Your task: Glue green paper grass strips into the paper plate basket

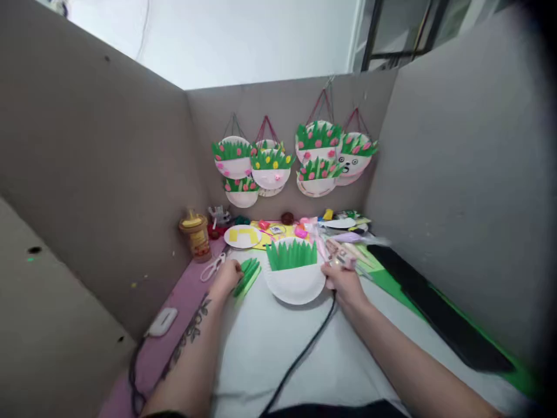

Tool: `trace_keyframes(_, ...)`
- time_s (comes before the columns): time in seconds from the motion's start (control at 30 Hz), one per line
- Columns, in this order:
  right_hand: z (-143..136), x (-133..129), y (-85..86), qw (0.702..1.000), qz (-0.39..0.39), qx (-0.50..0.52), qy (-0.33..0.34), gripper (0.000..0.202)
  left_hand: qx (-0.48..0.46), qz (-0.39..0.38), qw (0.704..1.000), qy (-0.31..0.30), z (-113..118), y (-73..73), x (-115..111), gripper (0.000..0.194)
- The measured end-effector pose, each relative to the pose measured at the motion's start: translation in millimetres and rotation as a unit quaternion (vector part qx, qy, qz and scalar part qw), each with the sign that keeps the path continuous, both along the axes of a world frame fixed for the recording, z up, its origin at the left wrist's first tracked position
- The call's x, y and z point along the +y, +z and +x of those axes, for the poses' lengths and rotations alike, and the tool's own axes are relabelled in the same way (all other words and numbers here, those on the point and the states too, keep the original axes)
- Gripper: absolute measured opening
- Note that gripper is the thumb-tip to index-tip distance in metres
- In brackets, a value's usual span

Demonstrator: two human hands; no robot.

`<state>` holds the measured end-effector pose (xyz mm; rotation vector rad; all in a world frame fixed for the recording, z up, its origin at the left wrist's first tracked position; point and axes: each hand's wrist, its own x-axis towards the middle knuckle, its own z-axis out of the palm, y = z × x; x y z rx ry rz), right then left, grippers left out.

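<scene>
A white paper plate pocket (296, 284) with green zigzag paper grass (293, 255) rising from it stands tilted up at the table's middle. My right hand (343, 281) is closed on its right rim. Just beyond those fingers is a pink patterned object (342, 255), perhaps a glue gun; whether the hand touches it I cannot tell. A black cord (304, 351) runs from beneath the hand toward me. To the left, my left hand (228, 276) has curled fingers at a small stack of green paper leaves (248, 276), dark and light, lying on the table.
White-handled scissors (213, 268) and a lidded drink cup (198, 237) stand left. Behind are a plate with yellow paper pieces (242, 237) and craft bits. A long black strip (435, 307) lies on green paper at right. Finished plate pockets (272, 177) hang on the grey partition.
</scene>
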<state>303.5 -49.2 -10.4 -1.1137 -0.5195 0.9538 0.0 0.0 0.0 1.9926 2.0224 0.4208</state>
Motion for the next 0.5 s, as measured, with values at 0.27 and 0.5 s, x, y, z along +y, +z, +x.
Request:
trace_keyframes(0.27, 1.6, 2.2, -4.3, 0.999, 0.032, -0.004, 0.005, 0.027, -0.007, -0.001, 1.000, -0.004, 0.3, 3.6, 0.0, 0.010)
trace_keyframes(0.5, 0.5, 1.9, -3.0, 0.999, 0.040, -0.001, 0.007, 0.030, -0.007, 0.000, 1.000, -0.001, -0.2, 4.1, -0.3, 0.010)
